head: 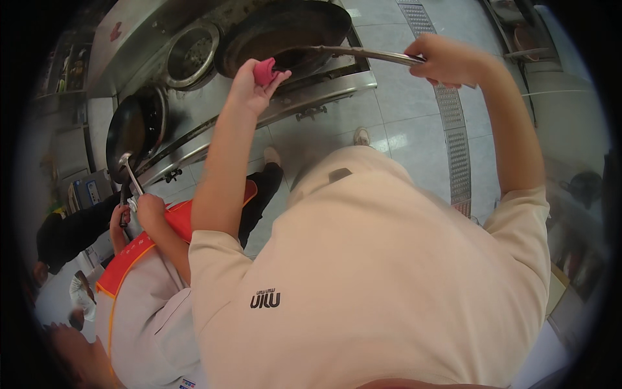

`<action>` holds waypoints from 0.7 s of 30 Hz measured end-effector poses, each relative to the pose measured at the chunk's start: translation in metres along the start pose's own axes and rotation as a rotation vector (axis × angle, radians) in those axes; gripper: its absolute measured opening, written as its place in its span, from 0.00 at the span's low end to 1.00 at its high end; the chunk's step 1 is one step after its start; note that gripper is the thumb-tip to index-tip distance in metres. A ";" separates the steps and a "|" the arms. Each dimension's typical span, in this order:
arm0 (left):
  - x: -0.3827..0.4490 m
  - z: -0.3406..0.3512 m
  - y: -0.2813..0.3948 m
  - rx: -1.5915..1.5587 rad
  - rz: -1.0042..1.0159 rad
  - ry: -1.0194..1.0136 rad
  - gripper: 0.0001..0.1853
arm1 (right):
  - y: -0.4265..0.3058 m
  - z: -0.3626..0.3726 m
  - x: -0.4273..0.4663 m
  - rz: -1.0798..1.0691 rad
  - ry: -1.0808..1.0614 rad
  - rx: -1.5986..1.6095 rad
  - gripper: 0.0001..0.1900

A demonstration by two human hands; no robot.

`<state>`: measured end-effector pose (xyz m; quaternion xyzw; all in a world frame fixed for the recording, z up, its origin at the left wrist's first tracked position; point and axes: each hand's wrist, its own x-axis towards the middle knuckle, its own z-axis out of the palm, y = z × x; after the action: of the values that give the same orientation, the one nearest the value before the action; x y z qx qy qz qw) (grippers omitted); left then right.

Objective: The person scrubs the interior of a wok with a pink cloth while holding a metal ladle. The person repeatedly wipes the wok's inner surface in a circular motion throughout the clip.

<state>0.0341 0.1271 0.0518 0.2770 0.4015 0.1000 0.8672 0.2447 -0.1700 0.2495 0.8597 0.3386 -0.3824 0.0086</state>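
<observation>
A large dark wok [286,29] rests tilted on the steel range in front of me. My left hand [253,88] holds a folded pink cloth [265,72] at the wok's near edge, some of its fingers stretched out. Whether a wok handle lies inside the cloth is hidden. To the right, beyond the range's end, my right hand [444,61] grips the long metal handle of a cooking ladle or spatula [369,54]. That tool's head reaches down into the dark wok, where its shape is hard to make out.
A round metal pot or basin [193,56] sits on the range [194,109] left of the wok. Close on my left, a co-worker in a red apron [129,262] holds a second wok [129,126] and a ladle [132,172]. Grated drain covers [452,107] cross the tiled floor.
</observation>
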 end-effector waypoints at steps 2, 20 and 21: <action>0.022 0.005 -0.008 -0.007 -0.026 0.066 0.12 | -0.015 0.008 0.021 -0.021 -0.034 0.016 0.17; -0.052 -0.024 -0.087 -0.084 0.014 0.118 0.10 | 0.016 0.023 -0.026 -0.075 -0.003 -0.052 0.19; -0.052 -0.019 -0.079 -0.044 0.033 0.087 0.10 | 0.013 0.019 -0.031 -0.085 0.021 -0.079 0.19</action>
<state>-0.0180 0.0487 0.0307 0.2598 0.4319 0.1350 0.8531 0.2254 -0.2033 0.2533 0.8475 0.3896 -0.3598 0.0226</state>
